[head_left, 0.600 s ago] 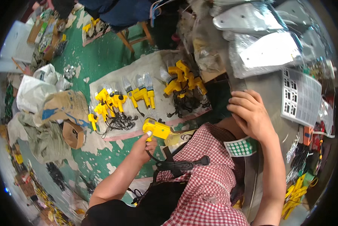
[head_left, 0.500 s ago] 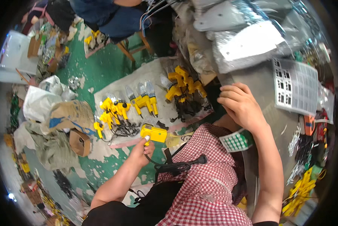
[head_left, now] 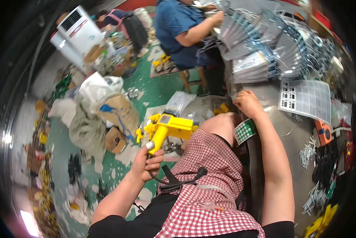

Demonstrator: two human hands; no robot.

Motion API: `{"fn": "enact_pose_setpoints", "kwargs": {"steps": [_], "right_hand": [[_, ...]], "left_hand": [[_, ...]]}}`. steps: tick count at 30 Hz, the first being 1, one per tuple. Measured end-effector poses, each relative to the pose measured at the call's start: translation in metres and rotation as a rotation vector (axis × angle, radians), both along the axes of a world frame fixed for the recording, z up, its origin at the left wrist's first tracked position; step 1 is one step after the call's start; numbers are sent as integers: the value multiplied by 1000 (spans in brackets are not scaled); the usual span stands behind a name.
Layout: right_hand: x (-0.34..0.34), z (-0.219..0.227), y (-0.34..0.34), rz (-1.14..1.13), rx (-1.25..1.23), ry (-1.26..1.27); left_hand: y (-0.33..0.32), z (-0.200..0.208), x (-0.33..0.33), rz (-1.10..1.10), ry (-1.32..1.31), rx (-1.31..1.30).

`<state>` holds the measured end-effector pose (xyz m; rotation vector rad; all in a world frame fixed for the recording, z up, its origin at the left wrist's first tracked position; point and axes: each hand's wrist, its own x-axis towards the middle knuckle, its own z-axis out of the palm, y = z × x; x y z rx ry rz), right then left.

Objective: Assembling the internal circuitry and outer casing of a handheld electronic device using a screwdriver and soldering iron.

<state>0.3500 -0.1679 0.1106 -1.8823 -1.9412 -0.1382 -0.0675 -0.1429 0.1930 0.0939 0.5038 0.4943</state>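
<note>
Head view shows the left hand [head_left: 146,162] with its fingers clamped around the grip of a yellow pistol-shaped tool [head_left: 168,129], held up over the person's lap above the green floor [head_left: 162,89]. The tool has a boxy yellow body with a small grey panel on top, a grey collar at the bottom of the grip, and a black cable [head_left: 178,181] that trails from there across the red-and-white checked apron [head_left: 209,186]. The right hand [head_left: 247,103] rests at the edge of the grey tabletop [head_left: 289,131], fingers curled together; whether they pinch anything I cannot tell. Just below that wrist lies a small green dotted sheet [head_left: 245,131]. On the tabletop sit a printed white sheet [head_left: 307,99] and stacked clear bags [head_left: 261,51]. A raised knee [head_left: 221,125] stands between the tool and the tabletop. Beyond, another person in a blue shirt [head_left: 176,23] works on a stool.
</note>
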Motion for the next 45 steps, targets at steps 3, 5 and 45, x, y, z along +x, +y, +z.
{"fn": "enact_pose_setpoints", "kwargs": {"steps": [3, 5, 45], "right_hand": [[5, 1, 2, 44, 11, -27], [3, 1, 3, 83, 11, -40], [-221, -563, 269, -712, -767, 1250]], "left_hand": [[-34, 36, 3, 108, 66, 64], [-50, 42, -3, 147, 93, 75], [219, -389, -7, 185, 899, -472]]}}
